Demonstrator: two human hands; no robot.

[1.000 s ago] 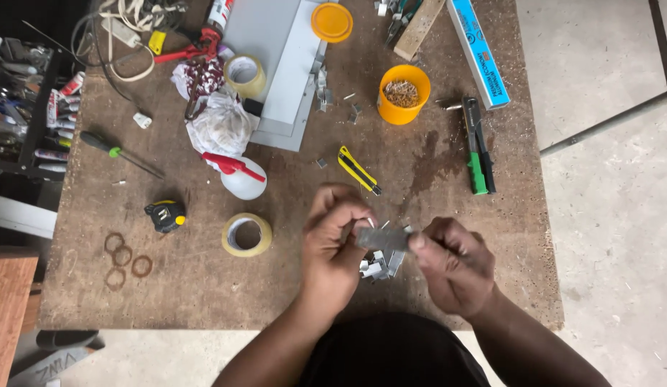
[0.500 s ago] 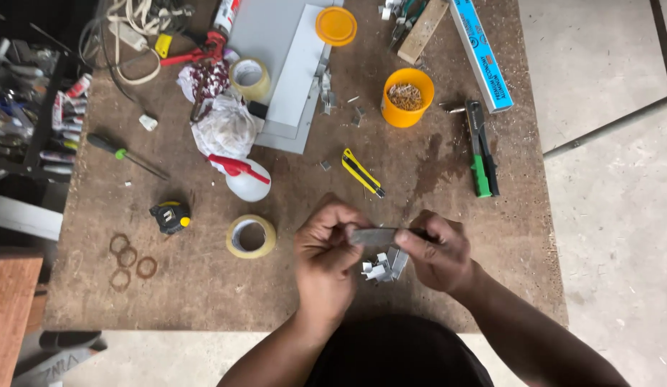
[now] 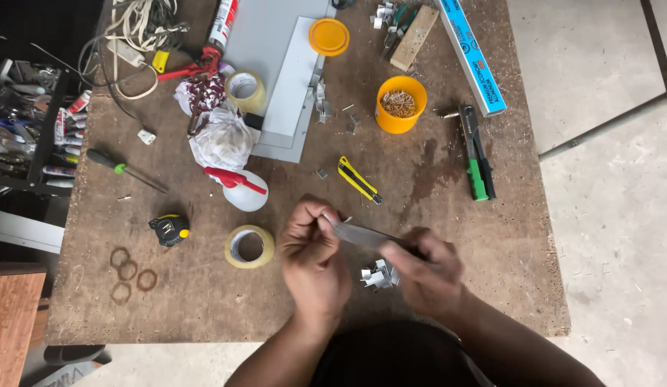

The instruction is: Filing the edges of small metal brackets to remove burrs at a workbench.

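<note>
My left hand (image 3: 313, 252) pinches a small metal piece at its fingertips, close above the brown chipboard table (image 3: 448, 208). My right hand (image 3: 424, 272) grips a grey metal tool (image 3: 362, 233) whose tip meets that piece. Under and between both hands lies a small heap of bent metal clips (image 3: 379, 275). What kind of tool it is cannot be told; its handle is hidden in my fist.
A tape roll (image 3: 249, 246) and a tape measure (image 3: 169, 229) lie left of my hands. Farther back are a yellow utility knife (image 3: 358, 180), an orange cup of screws (image 3: 400, 104), a green-handled riveter (image 3: 476, 155), a white spray bottle (image 3: 242, 188), grey sheets (image 3: 285, 79) and a blue box (image 3: 471, 52).
My hands have come together and shifted slightly left; the right hand now points the tool at the piece in the left fingers. The view has tilted a little.
</note>
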